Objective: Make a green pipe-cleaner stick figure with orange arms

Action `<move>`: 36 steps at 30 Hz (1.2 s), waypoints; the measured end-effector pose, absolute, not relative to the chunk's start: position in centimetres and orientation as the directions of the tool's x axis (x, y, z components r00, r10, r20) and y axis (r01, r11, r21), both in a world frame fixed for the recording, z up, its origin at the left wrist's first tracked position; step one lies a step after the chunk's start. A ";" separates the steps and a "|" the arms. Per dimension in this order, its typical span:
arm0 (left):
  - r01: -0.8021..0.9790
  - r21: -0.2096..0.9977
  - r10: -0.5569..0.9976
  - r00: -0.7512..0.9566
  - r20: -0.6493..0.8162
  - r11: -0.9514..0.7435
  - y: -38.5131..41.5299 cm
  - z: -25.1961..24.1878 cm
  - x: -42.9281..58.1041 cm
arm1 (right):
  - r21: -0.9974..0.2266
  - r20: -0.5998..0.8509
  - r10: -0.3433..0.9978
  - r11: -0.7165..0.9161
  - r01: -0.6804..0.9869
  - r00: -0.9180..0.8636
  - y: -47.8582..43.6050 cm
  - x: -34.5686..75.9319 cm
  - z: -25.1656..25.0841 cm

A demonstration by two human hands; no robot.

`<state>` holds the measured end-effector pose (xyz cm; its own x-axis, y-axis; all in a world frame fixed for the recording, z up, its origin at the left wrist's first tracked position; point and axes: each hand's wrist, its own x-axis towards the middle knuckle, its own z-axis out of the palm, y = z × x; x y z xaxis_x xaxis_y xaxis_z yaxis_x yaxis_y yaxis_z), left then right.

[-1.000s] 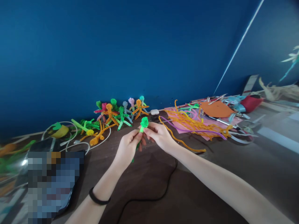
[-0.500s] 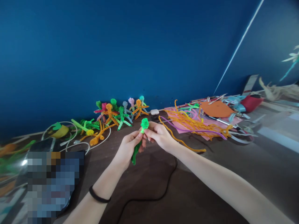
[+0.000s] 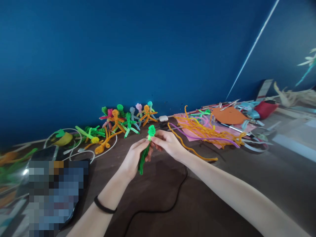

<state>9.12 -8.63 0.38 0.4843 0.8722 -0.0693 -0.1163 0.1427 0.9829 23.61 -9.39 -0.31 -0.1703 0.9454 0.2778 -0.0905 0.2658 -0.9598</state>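
Observation:
Above the table, a green pipe cleaner figure (image 3: 151,130) is held upright between both hands. Its round top is bright green, the neck just below is lighter green, and darker green strands hang down under the fingers. My left hand (image 3: 136,154) is closed around the figure's body, thumb against the neck. From the right, my right hand (image 3: 166,143) pinches at the same neck; part of its fingers is hidden behind the figure.
Several coloured pipe cleaner figures (image 3: 128,123) stand along the blue wall. Orange pipe cleaners (image 3: 209,135) lie on pink sheets at right, near an orange sheet (image 3: 230,115). A black cable (image 3: 170,207) crosses the table (image 3: 207,210); a blurred-out dark device (image 3: 61,197) lies at left.
The green figure's top has shifted and tilted slightly to the left. Both hands keep their hold with small finger movements, and more of the light green neck and dark strands shows.

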 end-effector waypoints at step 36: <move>-0.210 0.931 0.835 0.530 -0.149 0.299 -8.7 0.4 9.2 | -0.952 0.306 0.945 0.302 -0.054 -0.114 -9.9 23.1 -0.6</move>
<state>9.20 -8.72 0.44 0.5296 0.8351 -0.1488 -0.2105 0.2993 0.9306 23.13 -9.85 -0.64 -0.1142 0.9451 0.3063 -0.0541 0.3019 -0.9518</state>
